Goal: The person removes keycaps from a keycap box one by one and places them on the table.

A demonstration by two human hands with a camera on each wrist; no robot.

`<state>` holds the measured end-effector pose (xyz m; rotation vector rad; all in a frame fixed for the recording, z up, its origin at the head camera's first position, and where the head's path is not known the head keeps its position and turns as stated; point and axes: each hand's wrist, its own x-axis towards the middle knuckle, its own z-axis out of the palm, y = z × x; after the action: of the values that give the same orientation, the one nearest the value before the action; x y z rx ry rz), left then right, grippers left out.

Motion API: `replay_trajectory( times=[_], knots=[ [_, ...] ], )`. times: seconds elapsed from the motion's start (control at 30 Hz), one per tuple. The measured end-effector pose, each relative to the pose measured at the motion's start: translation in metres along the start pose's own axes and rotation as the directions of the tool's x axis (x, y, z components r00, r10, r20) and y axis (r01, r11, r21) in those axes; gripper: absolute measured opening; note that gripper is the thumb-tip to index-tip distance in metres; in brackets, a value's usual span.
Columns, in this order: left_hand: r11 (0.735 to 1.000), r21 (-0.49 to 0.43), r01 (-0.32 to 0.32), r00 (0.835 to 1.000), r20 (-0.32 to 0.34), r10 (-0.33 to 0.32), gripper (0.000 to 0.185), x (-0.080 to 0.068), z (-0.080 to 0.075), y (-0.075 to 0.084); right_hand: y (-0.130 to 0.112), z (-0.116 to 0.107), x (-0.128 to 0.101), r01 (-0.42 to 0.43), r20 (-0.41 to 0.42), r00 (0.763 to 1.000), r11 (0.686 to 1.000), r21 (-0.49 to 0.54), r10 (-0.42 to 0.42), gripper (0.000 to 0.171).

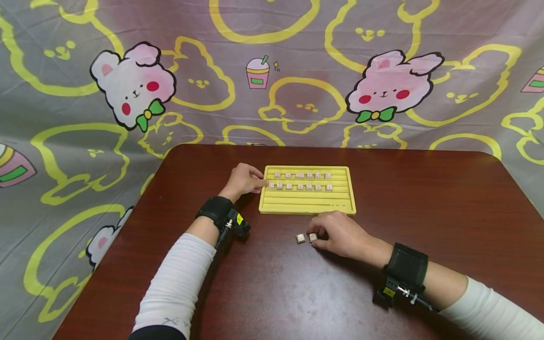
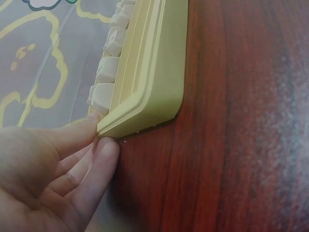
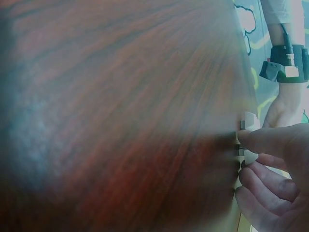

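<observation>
Lower centre of head view: right hand (image 1: pixel 342 234) rests on dark wooden table (image 1: pixel 425 198), fingertips (image 3: pixel 256 137) pinching small square tile (image 1: pixel 313 237); second loose tile (image 1: pixel 300 238) just left of it. Beyond, yellow grooved tray (image 1: pixel 307 208) holds two rows of tiles (image 1: pixel 299 181) in far grooves. Left hand (image 1: pixel 244 180), fingers relaxed, steadies tray's left edge. Advice: lift pinched tile cleanly, keep tray braced.

The table (image 1: pixel 425 198) lay bare right of the tray (image 1: pixel 307 208) and toward the near edge. The tray blocked the middle, two tiles (image 1: pixel 306 238) lay just before it, and the cloth (image 1: pixel 297 71) closed the back.
</observation>
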<state>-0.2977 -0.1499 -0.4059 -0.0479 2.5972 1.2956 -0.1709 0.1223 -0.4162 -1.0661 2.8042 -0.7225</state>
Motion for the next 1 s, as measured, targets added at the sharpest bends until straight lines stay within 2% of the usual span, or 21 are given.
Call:
replay_trajectory(
  times=[0.47, 1.0],
  knots=[
    [1.000, -0.001, -0.012, 1.000, 0.007, 0.012, 0.031, -0.0005, -0.0009, 0.0000, 0.0003, -0.0013, -0.0001, 0.011, -0.002, 1.000, 1.000, 0.008, -0.011, 0.013],
    [1.000, -0.002, 0.009, 1.000, 0.007, -0.009, 0.031, -0.0007, -0.0005, 0.0019, 0.0047, -0.0048, 0.0002, 0.008, 0.021, 1.000, 1.000, 0.020, -0.008, 0.019]
  ],
)
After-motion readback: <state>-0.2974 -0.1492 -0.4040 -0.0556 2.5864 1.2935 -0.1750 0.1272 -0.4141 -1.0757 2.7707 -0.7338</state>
